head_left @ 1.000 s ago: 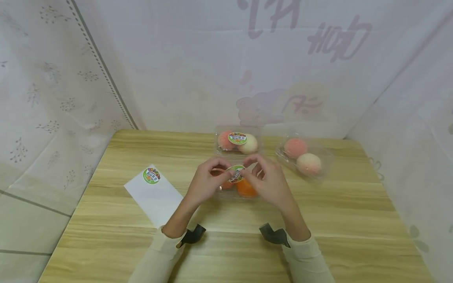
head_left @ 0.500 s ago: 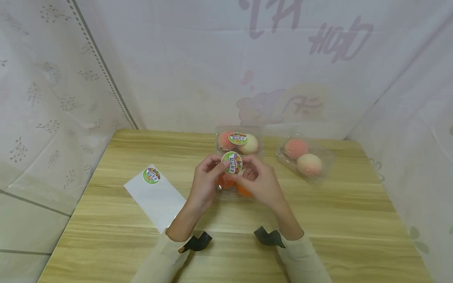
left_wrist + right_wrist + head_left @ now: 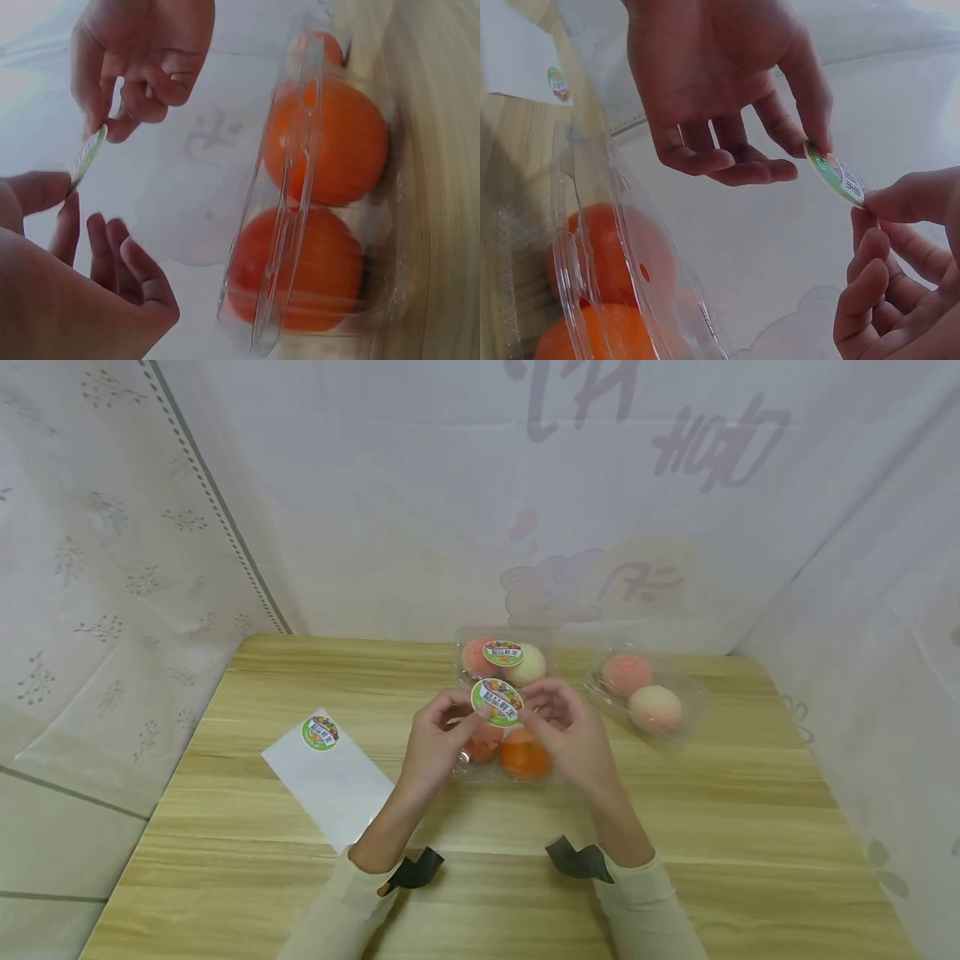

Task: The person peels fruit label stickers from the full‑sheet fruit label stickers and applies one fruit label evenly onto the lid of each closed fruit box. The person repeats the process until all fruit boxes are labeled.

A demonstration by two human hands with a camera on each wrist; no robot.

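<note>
Left hand (image 3: 429,742) and right hand (image 3: 576,739) pinch a round sticker (image 3: 497,702), its back hidden from me, above a clear box (image 3: 315,203) of orange fruit (image 3: 527,755) they partly cover; at the sticker's eight o'clock, a forearm (image 3: 387,831) overlaps a white sheet (image 3: 330,785).

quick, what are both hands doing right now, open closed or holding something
Left hand: holding the round sticker, pinched at one edge.
Right hand: holding the same round sticker, pinched at the opposite edge.
</note>
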